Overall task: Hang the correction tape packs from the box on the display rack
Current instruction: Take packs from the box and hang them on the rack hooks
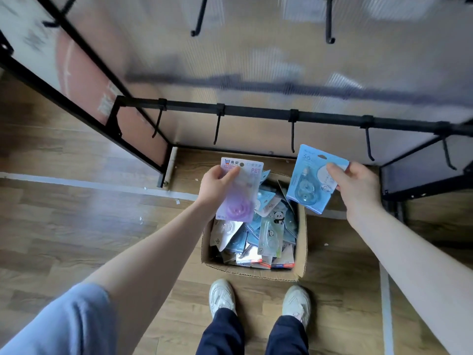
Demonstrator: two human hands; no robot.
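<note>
**Listener:** So, what do you see from the head camera?

**Operator:** Well, I see both hands raised over an open cardboard box on the wooden floor. My left hand grasps a purple correction tape pack, thumb across its face. My right hand pinches a blue correction tape pack by its right edge.

**Listener:** And where is the rack?

**Operator:** Just beyond the box. I see a black display rack whose horizontal bar carries a row of bare hooks. The blue pack sits just below one hook, apart from it. More packs fill the box, and two white shoes stand before it.
</note>
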